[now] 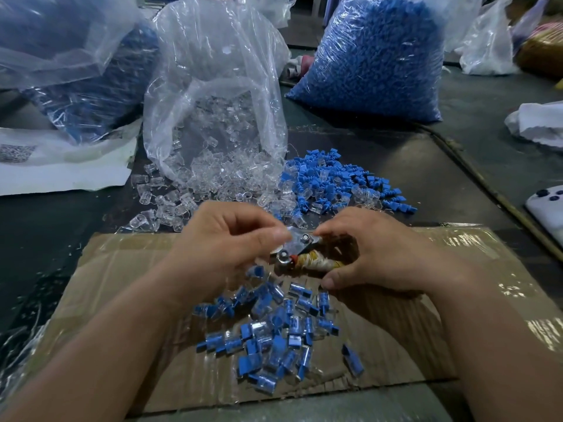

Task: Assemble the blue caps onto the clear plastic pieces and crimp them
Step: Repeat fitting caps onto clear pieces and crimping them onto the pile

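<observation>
Heap of assembled pieces (pixel 274 333), blue caps seated in clear bodies: lying loose on a tape-covered cardboard sheet (pixel 426 330) at the near edge of the dark table (pixel 457 166), between the person's two forearms. Hand tool (pixel 300 243), metal head with two rivets, handle wound in yellowish wrapping: held above the far part of the cardboard, over the heap. Right hand (pixel 374 254): fingers curled round the wrapped handle, grasping it. Left hand (pixel 225 242): fingers curled, thumb and forefinger pinching the tool's metal head; whether a small piece also sits in that pinch cannot be told, the spot being blurred. Clear plastic pieces (pixel 170 202): spilling from the mouth of an open clear bag (pixel 213 102) lying just beyond the hands. Loose blue caps (pixel 335 184), with some clear pieces mixed in: a pile just right of the clear ones, touching them. Large full bag of blue caps (pixel 374 56): standing behind that pile. Second bag with blue contents (pixel 91 86): far left. White printed sheet (pixel 61 169): flat at left, partly under that bag. White cloth (pixel 536 123) and white phone (pixel 548 208): right edge, well apart from the work.
</observation>
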Demonstrator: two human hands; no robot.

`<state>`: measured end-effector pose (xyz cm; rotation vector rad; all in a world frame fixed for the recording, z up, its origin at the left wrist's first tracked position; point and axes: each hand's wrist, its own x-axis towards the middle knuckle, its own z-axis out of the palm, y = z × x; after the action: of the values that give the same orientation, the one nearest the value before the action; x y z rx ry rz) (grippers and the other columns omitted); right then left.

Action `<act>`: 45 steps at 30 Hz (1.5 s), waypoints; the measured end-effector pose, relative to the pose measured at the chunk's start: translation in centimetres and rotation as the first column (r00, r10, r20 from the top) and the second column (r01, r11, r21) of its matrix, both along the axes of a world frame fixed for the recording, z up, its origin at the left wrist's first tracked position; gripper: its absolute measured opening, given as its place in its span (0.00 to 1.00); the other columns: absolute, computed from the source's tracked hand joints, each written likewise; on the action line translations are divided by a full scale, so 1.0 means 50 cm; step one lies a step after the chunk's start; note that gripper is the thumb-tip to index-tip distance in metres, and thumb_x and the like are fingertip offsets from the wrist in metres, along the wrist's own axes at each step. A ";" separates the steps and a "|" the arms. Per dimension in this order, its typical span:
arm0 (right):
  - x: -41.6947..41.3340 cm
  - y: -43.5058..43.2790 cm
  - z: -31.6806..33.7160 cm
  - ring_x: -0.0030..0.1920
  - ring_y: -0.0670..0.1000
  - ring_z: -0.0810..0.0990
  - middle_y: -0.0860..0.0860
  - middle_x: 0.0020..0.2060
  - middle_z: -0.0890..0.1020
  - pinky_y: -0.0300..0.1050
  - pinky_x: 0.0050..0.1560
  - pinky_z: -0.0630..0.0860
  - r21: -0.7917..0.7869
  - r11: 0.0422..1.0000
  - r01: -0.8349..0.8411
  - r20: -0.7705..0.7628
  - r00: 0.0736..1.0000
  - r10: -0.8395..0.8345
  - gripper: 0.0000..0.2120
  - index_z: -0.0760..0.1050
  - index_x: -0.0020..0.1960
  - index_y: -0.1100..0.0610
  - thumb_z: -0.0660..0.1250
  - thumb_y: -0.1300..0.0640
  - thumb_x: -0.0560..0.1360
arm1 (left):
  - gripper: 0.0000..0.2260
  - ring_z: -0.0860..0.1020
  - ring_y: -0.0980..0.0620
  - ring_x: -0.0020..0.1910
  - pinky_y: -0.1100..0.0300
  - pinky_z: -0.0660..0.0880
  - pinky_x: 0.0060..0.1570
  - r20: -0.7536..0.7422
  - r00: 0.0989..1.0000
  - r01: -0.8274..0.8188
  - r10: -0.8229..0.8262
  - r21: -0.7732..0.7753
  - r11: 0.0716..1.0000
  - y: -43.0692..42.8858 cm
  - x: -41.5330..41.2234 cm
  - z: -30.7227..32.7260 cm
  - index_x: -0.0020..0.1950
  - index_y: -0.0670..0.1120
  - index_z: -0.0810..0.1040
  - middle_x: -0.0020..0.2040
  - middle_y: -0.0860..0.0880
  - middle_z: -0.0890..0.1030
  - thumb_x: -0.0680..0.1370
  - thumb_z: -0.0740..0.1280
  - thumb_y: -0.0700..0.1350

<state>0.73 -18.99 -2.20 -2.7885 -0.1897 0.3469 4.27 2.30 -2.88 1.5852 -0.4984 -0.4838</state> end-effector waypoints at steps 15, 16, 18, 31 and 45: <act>0.003 0.006 0.006 0.50 0.41 0.69 0.40 0.49 0.72 0.40 0.48 0.66 0.019 1.000 0.009 0.016 1.000 -0.010 0.44 0.71 0.63 0.44 0.50 0.24 0.53 | 0.16 0.64 0.60 0.53 0.61 0.63 0.55 0.576 0.816 -0.455 0.036 0.604 0.655 -0.011 0.031 -0.051 0.66 0.55 0.68 0.52 0.57 0.63 0.78 0.61 0.50; 0.003 0.006 0.005 0.50 0.41 0.69 0.40 0.49 0.71 0.39 0.48 0.66 0.018 1.000 0.006 0.022 1.000 -0.006 0.44 0.71 0.63 0.44 0.50 0.24 0.53 | 0.13 0.64 0.61 0.51 0.63 0.62 0.53 0.584 0.810 -0.466 0.053 0.586 0.663 -0.010 0.032 -0.052 0.62 0.54 0.71 0.50 0.57 0.63 0.77 0.62 0.50; 0.004 0.006 0.005 0.49 0.40 0.69 0.39 0.48 0.71 0.38 0.47 0.65 0.018 1.000 0.002 0.029 1.000 -0.002 0.43 0.71 0.62 0.44 0.50 0.24 0.54 | 0.07 0.65 0.60 0.48 0.64 0.60 0.50 0.601 0.797 -0.483 0.070 0.562 0.671 -0.010 0.032 -0.052 0.54 0.53 0.73 0.46 0.57 0.65 0.77 0.63 0.49; 0.038 -0.003 -0.030 0.50 0.44 0.72 0.45 0.47 0.77 0.40 0.52 0.66 0.202 0.946 0.255 0.452 0.832 -0.321 0.10 0.79 0.52 0.52 0.64 0.50 0.75 | 0.08 0.81 0.56 0.36 0.68 0.76 0.31 0.168 0.911 -0.383 0.377 0.009 0.924 -0.012 0.016 -0.021 0.39 0.56 0.78 0.37 0.49 0.81 0.73 0.66 0.42; 0.065 -0.014 -0.057 0.58 0.50 0.71 0.48 0.55 0.75 0.45 0.58 0.66 0.045 0.947 0.317 0.331 0.890 -0.313 0.08 0.76 0.51 0.48 0.68 0.55 0.72 | 0.12 0.81 0.52 0.35 0.66 0.77 0.33 -0.053 0.955 -0.296 0.292 -0.079 0.952 -0.020 0.008 -0.014 0.49 0.47 0.79 0.40 0.45 0.83 0.66 0.67 0.42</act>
<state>4.01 -19.67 -5.03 -2.8045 0.1909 -0.2089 4.66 1.28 -3.60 1.5311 -0.2413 -0.2636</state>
